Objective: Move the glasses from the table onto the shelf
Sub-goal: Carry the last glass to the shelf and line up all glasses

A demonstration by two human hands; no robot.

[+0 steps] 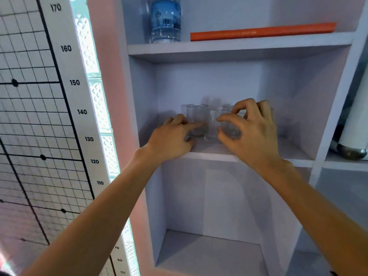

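Note:
Three clear glasses stand close together on the middle shelf (294,154) of a pale cabinet: a left glass (196,114), a middle glass (212,124) slightly forward, and a right glass (233,130). My left hand (173,136) rests at the shelf's front edge, fingers spread, its index fingertip touching the low front of the left glass. My right hand (251,132) is curled around the right glass, thumb and index finger at its left side and the other fingers over its rim. That hand hides most of the right glass.
The shelf above holds a water bottle (165,20) and a flat orange book (262,31). The compartment below (209,251) shows bare floor. A height chart (65,116) covers the wall on the left. A white cylinder with a metal base (350,136) stands at the right.

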